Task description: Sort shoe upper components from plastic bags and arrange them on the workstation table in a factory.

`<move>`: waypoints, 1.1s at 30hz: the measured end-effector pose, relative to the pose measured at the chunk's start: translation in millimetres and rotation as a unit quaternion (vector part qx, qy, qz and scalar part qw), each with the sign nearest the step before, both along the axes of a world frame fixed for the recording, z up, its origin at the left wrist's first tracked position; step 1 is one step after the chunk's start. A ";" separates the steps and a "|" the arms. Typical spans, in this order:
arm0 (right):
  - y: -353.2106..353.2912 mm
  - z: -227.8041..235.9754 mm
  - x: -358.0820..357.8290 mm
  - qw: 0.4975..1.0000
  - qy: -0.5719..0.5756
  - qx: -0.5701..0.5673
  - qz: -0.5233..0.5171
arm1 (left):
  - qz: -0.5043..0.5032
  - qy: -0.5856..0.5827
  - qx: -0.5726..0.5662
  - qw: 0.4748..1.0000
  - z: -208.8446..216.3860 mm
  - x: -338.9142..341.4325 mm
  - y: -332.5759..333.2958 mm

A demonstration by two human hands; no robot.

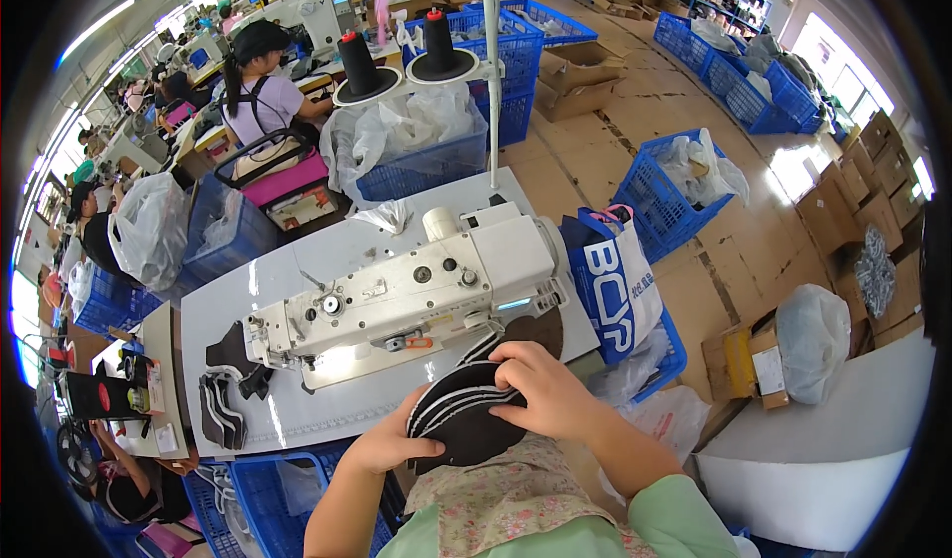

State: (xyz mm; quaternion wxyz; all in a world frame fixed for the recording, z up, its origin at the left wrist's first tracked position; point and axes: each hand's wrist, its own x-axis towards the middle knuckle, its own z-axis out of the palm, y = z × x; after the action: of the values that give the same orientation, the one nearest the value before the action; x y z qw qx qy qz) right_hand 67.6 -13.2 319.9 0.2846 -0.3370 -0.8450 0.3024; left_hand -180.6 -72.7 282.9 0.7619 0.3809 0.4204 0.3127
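A curved stack of black fabric pieces with pale edging (466, 421) is held up in front of my apron, at the front edge of the sewing table. My left hand (392, 441) grips its left end, thumb on top and fingers hidden beneath. The right end is pinched by my right hand (540, 387), its thumb and fingers bent around the edge. Just beyond lies a white sewing machine (397, 285). More dark cut pieces (540, 334) show behind my right hand. At the table's left end sit black pieces with white edges (222, 409), close to the machine head.
Two black thread cones (359, 67) stand behind the machine. Blue crates (278, 498) are under the table's front left, with another crate (674, 196) on the floor at right. A blue-and-white bag (610, 280) leans by the table's right end. A co-worker (260, 92) sits at far left.
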 end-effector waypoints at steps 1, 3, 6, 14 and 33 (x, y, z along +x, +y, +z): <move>-1.7 1.1 -2.1 1.000 0.001 0.001 -0.002 | 0.000 -0.007 0.011 1.000 -1.9 -1.8 0.0; -5.1 2.2 -6.3 0.998 0.051 0.046 0.004 | -0.009 -0.011 0.017 1.000 -2.2 -5.3 0.7; -11.8 -1.3 -7.3 0.998 0.063 0.021 0.004 | -0.009 -0.060 0.030 0.998 -4.9 -8.3 -1.1; -18.0 -0.1 -12.4 0.987 0.098 0.129 0.018 | 0.020 -0.174 0.003 0.984 0.2 -7.9 3.2; -22.9 -9.6 -18.2 0.965 0.185 0.184 -0.011 | 0.039 0.108 0.193 0.975 25.7 -10.2 -1.5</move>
State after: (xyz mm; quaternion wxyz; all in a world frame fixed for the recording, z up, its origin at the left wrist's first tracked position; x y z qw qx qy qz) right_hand 49.4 -36.1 310.4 0.4966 -0.2259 -0.8150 0.1954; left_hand -190.8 -74.2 308.6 0.6117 0.5354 0.4463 0.3741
